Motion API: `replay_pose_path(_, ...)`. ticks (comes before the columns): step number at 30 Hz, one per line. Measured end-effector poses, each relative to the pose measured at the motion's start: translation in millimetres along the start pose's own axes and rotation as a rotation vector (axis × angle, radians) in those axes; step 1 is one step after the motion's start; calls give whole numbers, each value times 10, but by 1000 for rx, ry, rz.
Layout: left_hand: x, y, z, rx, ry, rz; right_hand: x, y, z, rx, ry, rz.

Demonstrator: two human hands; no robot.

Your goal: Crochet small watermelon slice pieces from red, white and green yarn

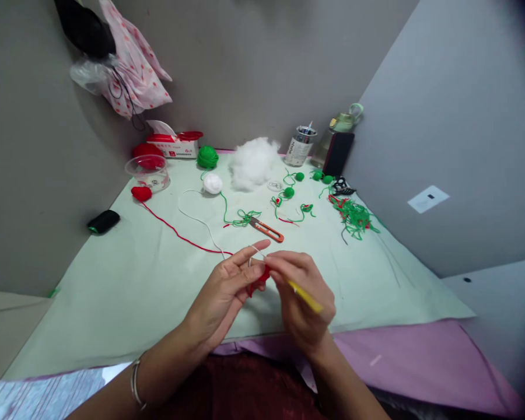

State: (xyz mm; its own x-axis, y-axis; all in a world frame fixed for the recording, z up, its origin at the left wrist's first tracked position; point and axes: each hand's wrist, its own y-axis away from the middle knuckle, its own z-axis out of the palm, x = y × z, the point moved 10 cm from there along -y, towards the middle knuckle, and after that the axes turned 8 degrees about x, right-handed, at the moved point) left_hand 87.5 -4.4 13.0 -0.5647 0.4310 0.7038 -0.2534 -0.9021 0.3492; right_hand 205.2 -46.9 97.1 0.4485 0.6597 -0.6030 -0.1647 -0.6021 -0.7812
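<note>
Between the fingers of my left hand [227, 286] is a small piece of red crochet [259, 280], pinched near the thumb tip. White yarn [258, 251] runs over my raised left index finger toward the work. My right hand [306, 291] grips a crochet hook with a yellow handle [306, 296]; its tip is hidden at the red piece. A red strand [184, 238] leads from the small red yarn ball [141, 193] to my left hand, and a white strand comes from the white yarn ball [212, 184]. Just beyond my hands lie orange thread snips [266, 230].
White stuffing [254, 163] and a green yarn ball [207, 157] sit at the back. Green and red yarn scraps [356, 217] lie right, near a bottle [339, 137] and a pen tin [301, 147]. A clear tub [151, 175], tissue box [177, 146] and black thread spool [104, 222] stand left.
</note>
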Motion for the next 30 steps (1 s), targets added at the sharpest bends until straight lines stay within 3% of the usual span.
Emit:
replay_pose_path(3, 49, -28, -76, 22, 14, -27, 206, -77, -237, 179, -226, 251)
replay_pose_path(6, 148, -30, -129, 51, -40, 44, 254, -126, -270, 204, -414, 323)
replay_pose_path(14, 139, 35, -61, 31, -79, 68, 250, -58, -63, 80, -382, 318)
replay_pose_path(30, 131, 36, -37, 13, -73, 51, 183, -82, -106, 80, -262, 259)
